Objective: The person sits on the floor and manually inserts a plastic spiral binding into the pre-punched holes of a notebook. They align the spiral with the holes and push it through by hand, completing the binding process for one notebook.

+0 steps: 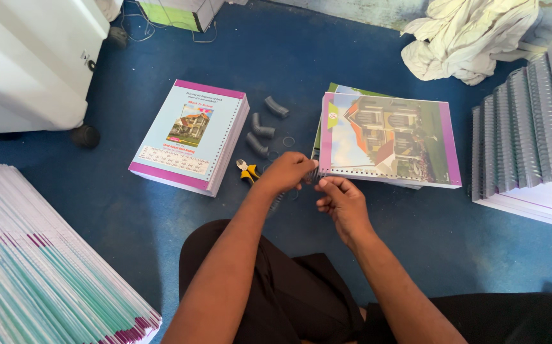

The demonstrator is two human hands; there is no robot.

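A: Nearest the camera, what do you see?

B: Dark trousers at the bottom centre, with two bare forearms rising from them. At lower left, a fanned stack of punched sheets [40, 267].

A: And the hands?

B: They meet at mid-frame. The left hand [287, 173] has its fingers curled tight, pinched on the end of a spiral binding coil [315, 172]. The right hand [341, 202] sits just below and right of it, fingers bent in, fingertips at the same coil; whether it truly grips it I cannot tell.

A: Where is the coil?

B: At the left edge of the booklet with a house picture [387, 140], right of centre, lying on the blue floor [378, 229] on top of another booklet.

A: Around them?

B: Yellow-handled cutters [247, 171] just left of the left hand. Above those, three short grey coil pieces [263, 127]. Left of centre, a thick unbound stack with a pale blue cover [190, 137].

A: Farther off?

B: Bound books in a row [527, 134] at the right edge, crumpled white cloth [467, 38] at upper right, a white machine [31, 60] at upper left.
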